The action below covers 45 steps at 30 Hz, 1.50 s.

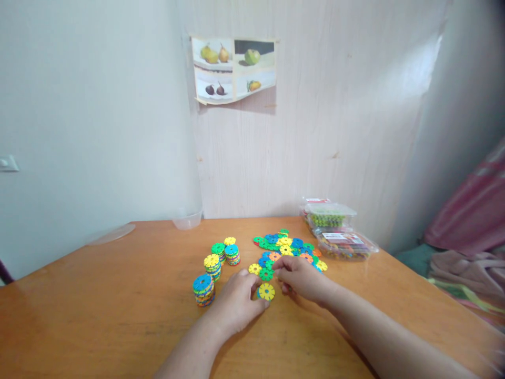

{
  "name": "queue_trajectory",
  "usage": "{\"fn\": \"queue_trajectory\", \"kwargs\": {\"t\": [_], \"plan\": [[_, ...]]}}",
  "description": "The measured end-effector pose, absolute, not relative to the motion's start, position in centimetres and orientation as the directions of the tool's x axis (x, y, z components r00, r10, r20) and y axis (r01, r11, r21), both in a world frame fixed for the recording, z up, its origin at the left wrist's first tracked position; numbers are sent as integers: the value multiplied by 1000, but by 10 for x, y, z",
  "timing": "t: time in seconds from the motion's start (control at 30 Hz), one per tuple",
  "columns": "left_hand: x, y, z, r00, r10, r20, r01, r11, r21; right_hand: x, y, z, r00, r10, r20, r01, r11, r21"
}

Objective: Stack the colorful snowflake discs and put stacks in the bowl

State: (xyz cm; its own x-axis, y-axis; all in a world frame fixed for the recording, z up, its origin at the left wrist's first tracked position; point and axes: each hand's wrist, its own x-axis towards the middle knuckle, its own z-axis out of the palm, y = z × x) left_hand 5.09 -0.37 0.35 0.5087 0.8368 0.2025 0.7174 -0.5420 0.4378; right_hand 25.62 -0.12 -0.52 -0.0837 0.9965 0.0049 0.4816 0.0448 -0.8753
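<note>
My left hand (241,300) curls around a low stack of flower-shaped plastic discs, with a yellow disc (266,291) on top and a blue-green edge peeking out below it. Thumb and fingers touch the stack's left side. Just to the right, my right hand (303,278) is closed in a pinch at the near edge of a loose pile of coloured discs (286,249). Whatever its fingertips hold is hidden. A green disc (266,274) and another yellow disc (254,269) lie flat between the hands and the pile.
Left of my left hand stand several disc stacks, the nearest topped by a blue disc (203,283). Clear boxes (347,244) of small coloured pieces sit at the back right. A clear tub (187,220) and a lid (112,233) rest at the back left of the wooden table (98,310).
</note>
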Motion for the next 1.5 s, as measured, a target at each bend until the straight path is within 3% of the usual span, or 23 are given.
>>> {"fn": "queue_trajectory", "kwargs": {"t": [0.13, 0.27, 0.4, 0.87, 1.1, 1.37, 1.5], "plan": [[51, -3, 0, 521, 821, 235, 695, -567, 441, 282, 5, 0, 26, 989, 149, 761, 77, -645], [51, -2, -2, 514, 824, 239, 697, -564, 444, 297, 1, 3, 24, 997, 74, 914, 8, -406], [51, -4, 1, 519, 831, 200, 708, -549, 444, 293, -5, 6, 38, 999, 29, 952, -27, -306], [51, 0, -1, 516, 834, 197, 705, -544, 455, 281, -8, 9, -22, 999, -26, 926, 11, -377], [51, 0, 1, 523, 832, 183, 714, -545, 439, 277, -11, 8, -62, 997, 56, 924, 78, -373], [51, 0, 0, 525, 828, 197, 708, -554, 438, 278, -12, 7, -82, 996, -35, 906, 60, -420], [51, -1, 0, 515, 833, 203, 712, -548, 439, 276, -12, 6, -74, 997, 6, 904, 70, -421]]}}
